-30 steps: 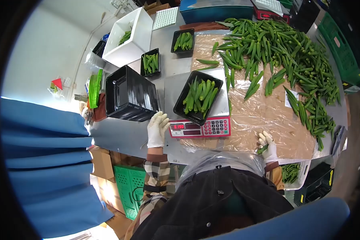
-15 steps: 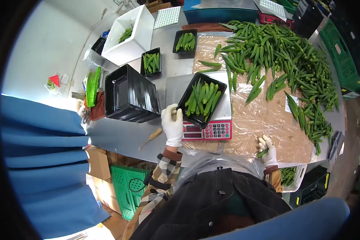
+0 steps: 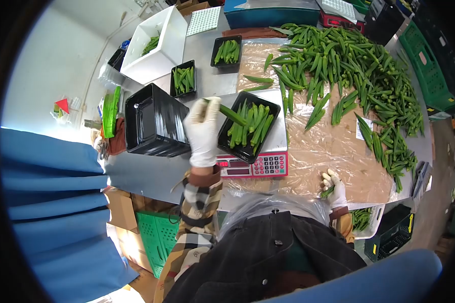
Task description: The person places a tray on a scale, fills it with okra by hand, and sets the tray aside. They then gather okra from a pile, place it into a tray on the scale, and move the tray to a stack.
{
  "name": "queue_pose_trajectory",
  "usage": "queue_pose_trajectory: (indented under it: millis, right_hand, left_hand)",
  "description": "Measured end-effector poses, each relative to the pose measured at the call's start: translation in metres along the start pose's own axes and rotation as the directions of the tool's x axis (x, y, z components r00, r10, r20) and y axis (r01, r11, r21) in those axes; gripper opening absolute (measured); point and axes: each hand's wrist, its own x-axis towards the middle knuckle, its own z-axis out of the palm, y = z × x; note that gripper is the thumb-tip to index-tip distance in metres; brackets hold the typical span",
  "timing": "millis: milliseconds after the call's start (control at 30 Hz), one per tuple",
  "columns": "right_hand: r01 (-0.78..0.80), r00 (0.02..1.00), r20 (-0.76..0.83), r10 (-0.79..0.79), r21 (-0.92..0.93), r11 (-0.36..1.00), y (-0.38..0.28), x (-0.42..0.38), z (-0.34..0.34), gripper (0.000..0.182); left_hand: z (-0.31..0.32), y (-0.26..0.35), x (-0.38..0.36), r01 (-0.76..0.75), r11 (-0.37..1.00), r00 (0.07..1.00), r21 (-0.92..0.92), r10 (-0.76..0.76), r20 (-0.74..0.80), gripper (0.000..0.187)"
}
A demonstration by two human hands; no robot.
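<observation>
My left hand (image 3: pixel 202 134), in a white glove, pinches the stem end of an okra pod (image 3: pixel 231 114) whose other end lies over the black tray (image 3: pixel 274 105). That tray sits tilted on the scale (image 3: pixel 280 136) and holds several okra pods (image 3: pixel 253 126). Near the table's front edge, my right hand (image 3: pixel 334 189), also gloved, has its fingers curled round a short green okra (image 3: pixel 327 192). A stack of black trays (image 3: pixel 156 121) stands left of my left hand.
A big okra pile (image 3: pixel 359 65) covers the brown sheet (image 3: pixel 313 151) at the right. Two filled black trays (image 3: pixel 226 51) (image 3: pixel 183 78) and a white foam box (image 3: pixel 169 53) stand behind the scale. Green crates (image 3: pixel 424 65) are at the far right.
My left hand has risen from the tray's left edge and now holds an okra pod over it. The view has shifted slightly. My right hand still holds its okra.
</observation>
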Motion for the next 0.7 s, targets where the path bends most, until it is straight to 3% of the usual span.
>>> queue_pose_trajectory:
  millis: [67, 200, 233, 300, 367, 400, 500, 567, 633, 700]
  right_hand:
    - [-0.002, 0.998, 0.067, 0.010, -0.117, 0.993, -0.011, -0.002, 0.011, 0.036]
    - [0.036, 0.902, 0.432, 0.009, -0.095, 0.995, -0.038, -0.056, 0.124, 0.052]
    - [0.044, 0.853, 0.522, 0.019, -0.106, 0.993, -0.039, -0.070, 0.150, 0.055]
    - [0.007, 0.748, 0.655, 0.107, -0.169, 0.986, -0.044, -0.099, 0.181, 0.062]
    - [0.128, 0.529, 0.814, 0.240, -0.356, 0.925, -0.038, -0.085, 0.172, 0.057]
    - [0.158, 0.701, 0.679, 0.216, -0.444, 0.882, -0.042, -0.100, 0.178, 0.045]
    - [-0.061, 0.857, 0.462, 0.227, -0.346, 0.936, -0.035, -0.076, 0.135, 0.035]
    - [-0.184, 0.908, 0.368, 0.199, -0.075, 0.980, -0.025, -0.051, 0.101, 0.031]
    - [-0.260, 0.934, 0.304, 0.187, 0.223, 0.940, -0.018, -0.032, 0.068, 0.031]
    - [-0.285, 0.939, 0.273, 0.211, 0.268, 0.920, -0.018, -0.035, 0.063, 0.031]
  left_hand:
    - [-0.015, 0.024, -0.009, 0.015, 0.998, 1.000, -0.066, -0.015, 0.006, 0.012]
    - [0.013, 0.040, -0.063, 0.157, 0.987, 0.928, 0.014, -0.153, 0.339, 0.009]
    - [0.022, 0.022, -0.080, 0.087, 0.992, 0.870, 0.088, -0.118, 0.479, 0.011]
    - [0.045, -0.011, -0.124, 0.235, 0.972, 0.758, 0.018, -0.195, 0.622, 0.016]
    - [0.050, -0.019, -0.148, 0.092, 0.984, 0.792, 0.153, -0.165, 0.588, 0.022]
    - [0.046, -0.016, -0.152, 0.128, 0.981, 0.804, 0.147, -0.190, 0.563, 0.026]
    - [0.018, -0.034, -0.149, 0.184, 0.975, 0.845, 0.128, -0.223, 0.486, 0.022]
    - [-0.013, -0.050, -0.130, 0.274, 0.952, 0.907, 0.134, -0.302, 0.292, 0.012]
    - [-0.049, -0.059, -0.103, 0.262, 0.963, 0.962, 0.055, -0.265, 0.058, 0.007]
    - [-0.079, -0.076, -0.082, 0.200, 0.980, 0.973, 0.022, -0.196, -0.123, 0.012]
